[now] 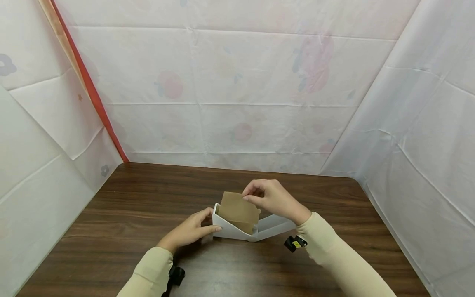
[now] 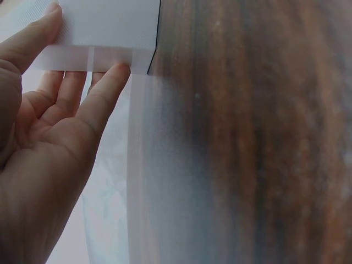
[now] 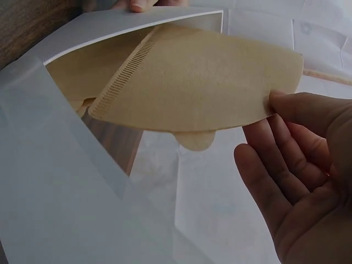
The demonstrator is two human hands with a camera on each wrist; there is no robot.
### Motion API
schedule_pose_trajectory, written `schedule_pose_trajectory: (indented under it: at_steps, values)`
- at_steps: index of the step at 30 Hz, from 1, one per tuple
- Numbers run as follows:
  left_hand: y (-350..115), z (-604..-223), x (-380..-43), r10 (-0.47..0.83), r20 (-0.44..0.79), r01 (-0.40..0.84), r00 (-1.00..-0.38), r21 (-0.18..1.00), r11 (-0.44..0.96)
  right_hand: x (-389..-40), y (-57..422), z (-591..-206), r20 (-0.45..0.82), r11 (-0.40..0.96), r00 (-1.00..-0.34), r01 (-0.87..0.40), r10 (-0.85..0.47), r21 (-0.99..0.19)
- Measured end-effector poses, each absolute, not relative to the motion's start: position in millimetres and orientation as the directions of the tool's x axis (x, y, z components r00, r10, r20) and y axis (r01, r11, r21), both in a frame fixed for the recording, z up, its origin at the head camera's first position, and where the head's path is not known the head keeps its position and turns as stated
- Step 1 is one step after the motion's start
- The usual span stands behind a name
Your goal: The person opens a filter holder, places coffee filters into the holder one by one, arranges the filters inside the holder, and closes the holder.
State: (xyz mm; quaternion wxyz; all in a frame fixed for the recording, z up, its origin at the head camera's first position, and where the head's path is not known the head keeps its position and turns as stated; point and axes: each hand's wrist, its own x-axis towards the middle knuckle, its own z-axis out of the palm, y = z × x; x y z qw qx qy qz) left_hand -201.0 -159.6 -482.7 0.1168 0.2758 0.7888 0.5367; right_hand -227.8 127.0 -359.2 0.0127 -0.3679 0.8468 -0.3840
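Note:
A white box (image 1: 228,231) with a slanted opening stands on the table, its lid (image 1: 276,226) swung out to the right. My left hand (image 1: 190,232) holds the box's left end, thumb on the front face and fingers on the end, as the left wrist view of the box (image 2: 110,25) shows. Between thumb and fingers, my right hand (image 1: 276,200) pinches a brown paper coffee filter (image 3: 198,82) by its edge. This filter, with a crimped seam and a small rounded tab, sticks up partway out of the opening. More brown filter paper (image 3: 82,71) lies inside the box.
The dark wood-grain table (image 1: 148,194) extends around the box. Pale printed sheeting (image 1: 241,82) hangs behind and on both sides, with a red strip (image 1: 90,86) at the back left corner.

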Motion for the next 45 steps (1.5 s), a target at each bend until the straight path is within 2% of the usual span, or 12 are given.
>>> schedule_pose_trajectory:
  at_steps: [20, 35, 45]
  values:
    - [-162.8, -482.4, -199.4, 0.567, 0.106, 0.300, -0.817, 0.918, 0.261, -222.3, 113.1, -372.1, 0.225, 0.455, -0.725, -0.610, -0.651, -0.649]
    - [-162.8, -485.4, -200.2, 0.571, 0.109, 0.295, -0.814, 0.924, 0.243, -220.1, 112.8, -376.6, 0.117, 0.501, -0.718, -0.584, -0.687, -0.639]
    - [-163.0, -485.1, -200.1, 0.573, 0.108, 0.296, -0.812, 0.923, 0.246, -221.5, 111.2, -381.5, 0.103, 0.513, -0.713, -0.588, -0.693, -0.625]
